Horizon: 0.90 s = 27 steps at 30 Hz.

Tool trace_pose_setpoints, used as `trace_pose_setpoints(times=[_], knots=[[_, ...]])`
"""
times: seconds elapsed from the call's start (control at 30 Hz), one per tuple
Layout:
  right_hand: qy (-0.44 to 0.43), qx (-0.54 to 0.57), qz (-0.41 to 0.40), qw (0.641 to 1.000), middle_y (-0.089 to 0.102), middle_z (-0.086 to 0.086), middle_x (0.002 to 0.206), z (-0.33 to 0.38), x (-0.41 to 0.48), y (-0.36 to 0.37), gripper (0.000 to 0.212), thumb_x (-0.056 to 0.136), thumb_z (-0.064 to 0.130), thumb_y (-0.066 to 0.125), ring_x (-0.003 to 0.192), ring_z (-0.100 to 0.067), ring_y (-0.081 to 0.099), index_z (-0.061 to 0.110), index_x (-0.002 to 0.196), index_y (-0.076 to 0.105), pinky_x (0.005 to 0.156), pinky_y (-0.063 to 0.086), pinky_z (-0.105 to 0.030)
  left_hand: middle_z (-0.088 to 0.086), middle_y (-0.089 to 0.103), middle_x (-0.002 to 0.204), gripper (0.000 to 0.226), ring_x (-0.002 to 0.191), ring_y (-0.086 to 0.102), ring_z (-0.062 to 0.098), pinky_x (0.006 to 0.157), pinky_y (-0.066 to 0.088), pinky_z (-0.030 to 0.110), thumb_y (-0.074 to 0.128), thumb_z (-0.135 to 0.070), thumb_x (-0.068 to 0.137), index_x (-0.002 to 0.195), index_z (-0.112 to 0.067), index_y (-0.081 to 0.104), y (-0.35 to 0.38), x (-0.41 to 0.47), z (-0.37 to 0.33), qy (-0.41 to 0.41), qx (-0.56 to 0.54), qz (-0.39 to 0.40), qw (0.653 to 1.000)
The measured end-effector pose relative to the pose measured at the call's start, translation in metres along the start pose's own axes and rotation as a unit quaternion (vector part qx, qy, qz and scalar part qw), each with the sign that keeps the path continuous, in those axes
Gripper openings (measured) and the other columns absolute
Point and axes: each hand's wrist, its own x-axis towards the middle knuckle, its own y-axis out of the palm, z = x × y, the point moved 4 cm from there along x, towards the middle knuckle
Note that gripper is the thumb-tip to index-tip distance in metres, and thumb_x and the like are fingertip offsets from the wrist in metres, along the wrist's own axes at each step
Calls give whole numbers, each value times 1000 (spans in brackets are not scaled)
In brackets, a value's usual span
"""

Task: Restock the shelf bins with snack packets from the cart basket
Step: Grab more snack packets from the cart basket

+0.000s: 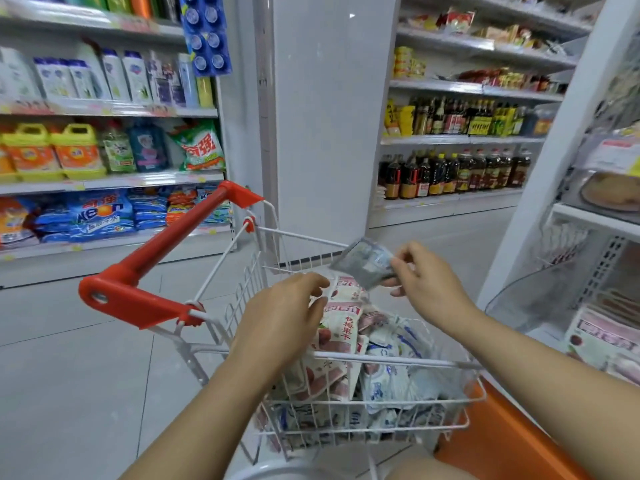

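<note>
A white wire cart basket [398,362] with a red handle [166,258] stands in front of me, filled with several red-and-white and blue-and-white snack packets [341,332]. My right hand [427,282] pinches a grey-blue packet [365,266] and holds it up above the basket's far side. My left hand [284,317] reaches into the basket with fingers curled over a red-and-white packet; whether it grips the packet is unclear. The shelf bins [602,336] sit at the right edge, holding similar red-and-white packets.
Detergent shelves [104,150] line the left aisle and bottled sauces [457,171] fill shelves at the back right. A white pillar [329,116] stands behind the cart. An orange object [502,441] lies low at the right beside the basket. Grey tiled floor lies to the left.
</note>
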Motion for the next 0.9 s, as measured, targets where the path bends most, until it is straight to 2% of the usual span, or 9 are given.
trace_pose_setpoints(times=[0.17, 0.27, 0.33, 0.4, 0.47, 0.63, 0.77, 0.83, 0.9], knots=[[-109, 28, -42, 993, 68, 11, 105, 25, -55, -57, 15, 101, 21, 52, 95, -3, 68, 27, 87, 51, 80, 55, -27, -20, 71, 99, 25, 91, 64, -4, 86, 53, 32, 49, -41, 100, 109, -31, 70, -4, -3, -29, 5, -190, 4, 982], [-219, -38, -28, 975, 63, 13, 116, 33, -95, -77, 13, 101, 20, 52, 107, 2, 60, 24, 89, 50, 88, 46, -14, -7, 77, 92, 48, 88, 71, 3, 92, 52, 29, 38, -52, 102, 100, -21, 75, 8, -10, -68, -67, -427, 99, 896], [-281, -98, -21, 954, 62, 5, 120, 30, -117, -90, 9, 100, 23, 51, 116, 1, 56, 20, 92, 52, 93, 42, -13, 5, 76, 105, 56, 101, 72, 22, 104, 48, 47, 45, -68, 92, 108, -23, 74, 23, -13, -91, -114, -536, 157, 822], [-299, -129, -13, 946, 61, 0, 123, 23, -135, -106, 15, 99, 26, 49, 120, -1, 55, 15, 92, 56, 96, 40, -13, 11, 71, 118, 58, 111, 66, 37, 104, 42, 61, 61, -74, 77, 112, -28, 72, 32, -15, -113, -98, -559, 181, 803], [-304, -158, -1, 939, 59, 0, 126, 14, -150, -123, 18, 99, 30, 50, 118, -2, 55, 15, 93, 58, 96, 41, -15, 7, 72, 116, 51, 112, 65, 37, 99, 47, 60, 71, -60, 76, 114, -27, 70, 42, -18, -132, -57, -554, 204, 805], [-239, -235, 2, 942, 54, 14, 131, -12, -178, -174, 22, 94, 51, 56, 115, -1, 56, 31, 99, 62, 90, 49, -29, 0, 74, 113, 36, 107, 69, 21, 98, 51, 45, 75, -24, 82, 117, -21, 68, 65, -29, -183, 24, -536, 253, 806], [-120, -271, -47, 954, 44, 14, 139, -26, -185, -227, 64, 83, 65, 58, 129, -4, 45, 32, 137, 45, 104, 43, -32, 0, 74, 113, 44, 107, 69, 20, 95, 53, 42, 75, -16, 78, 121, -18, 64, 86, -41, -235, 95, -488, 290, 818], [-32, -268, -23, 963, 51, 14, 134, -31, -187, -248, 74, 79, 63, 67, 120, 0, 50, 30, 141, 43, 101, 43, -26, -3, 73, 114, 46, 109, 68, 18, 96, 53, 43, 76, -17, 77, 120, -22, 62, 95, -48, -264, 126, -475, 309, 814], [35, -247, 13, 968, 68, 12, 109, -34, -192, -266, 55, 75, 52, 77, 93, 3, 61, 25, 121, 61, 82, 48, -22, -13, 71, 113, 45, 107, 67, 6, 94, 53, 34, 79, -15, 78, 115, -30, 60, 103, -53, -288, 166, -455, 304, 820]])
